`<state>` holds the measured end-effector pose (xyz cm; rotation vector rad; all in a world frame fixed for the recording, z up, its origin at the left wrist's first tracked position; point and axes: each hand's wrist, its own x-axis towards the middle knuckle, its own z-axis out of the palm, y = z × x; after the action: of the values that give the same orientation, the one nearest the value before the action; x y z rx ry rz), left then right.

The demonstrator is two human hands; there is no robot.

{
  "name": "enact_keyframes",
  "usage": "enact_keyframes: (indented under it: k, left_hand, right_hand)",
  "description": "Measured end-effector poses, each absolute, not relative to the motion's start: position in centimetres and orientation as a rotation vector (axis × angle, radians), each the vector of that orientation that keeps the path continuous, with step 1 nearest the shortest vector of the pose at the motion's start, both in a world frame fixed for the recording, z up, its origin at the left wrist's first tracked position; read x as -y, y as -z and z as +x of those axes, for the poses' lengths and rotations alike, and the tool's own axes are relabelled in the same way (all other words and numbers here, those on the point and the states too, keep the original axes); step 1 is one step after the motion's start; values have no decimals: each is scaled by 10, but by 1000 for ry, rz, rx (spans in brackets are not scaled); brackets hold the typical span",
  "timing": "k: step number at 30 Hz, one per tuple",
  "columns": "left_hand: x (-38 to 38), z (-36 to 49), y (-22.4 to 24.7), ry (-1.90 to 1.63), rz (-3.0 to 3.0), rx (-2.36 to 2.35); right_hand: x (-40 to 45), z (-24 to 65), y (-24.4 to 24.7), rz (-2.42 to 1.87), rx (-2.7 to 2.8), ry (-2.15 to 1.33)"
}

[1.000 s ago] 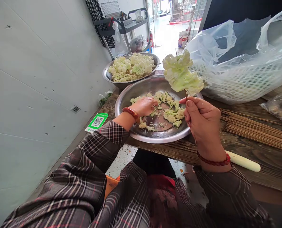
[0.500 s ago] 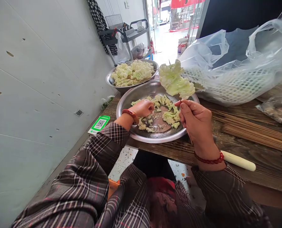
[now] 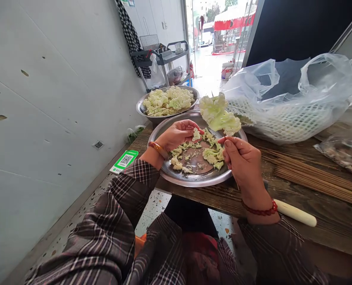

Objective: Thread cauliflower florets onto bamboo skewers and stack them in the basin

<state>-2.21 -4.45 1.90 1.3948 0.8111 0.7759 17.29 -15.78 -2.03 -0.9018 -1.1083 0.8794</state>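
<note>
Between the fingertips of my left hand (image 3: pixel 181 133) is a small cauliflower floret (image 3: pixel 196 134), held over a wide steel basin (image 3: pixel 190 181). My right hand (image 3: pixel 243 158) grips a thin skewer (image 3: pixel 238 185) at the basin's right rim. Large pale-green cauliflower pieces (image 3: pixel 219 114) are threaded on the upper part of that skewer, and its tip pokes out above them. Inside the basin lie several loose florets (image 3: pixel 213 155) and many crumbs.
Behind stands a steel bowl (image 3: pixel 140 109) heaped with cauliflower and skewers. On the right lie a bundle of skewers (image 3: pixel 315 178), a pale wooden handle (image 3: pixel 296 213) and a big plastic bag (image 3: pixel 285 122). A green QR card (image 3: pixel 125 160) is at the table's left edge.
My left hand has risen from inside the basin with a small floret in its fingers. My right hand still holds the loaded skewer in about the same place. The view has tilted up slightly.
</note>
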Motion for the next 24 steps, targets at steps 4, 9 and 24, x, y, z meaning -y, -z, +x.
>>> enact_keyframes:
  k: [4, 9, 24]
  left_hand:
    - [45, -21, -18, -740, 1507, -872]
    - [40, -21, -10, -583, 1778, -1044]
    - [47, -22, -7, 412, 2745, -1690]
  right_hand:
    - [158, 172, 20, -923, 1079, -858]
    - [159, 171, 17, -949, 1068, -847]
    - [157, 171, 19, -961, 1077, -836]
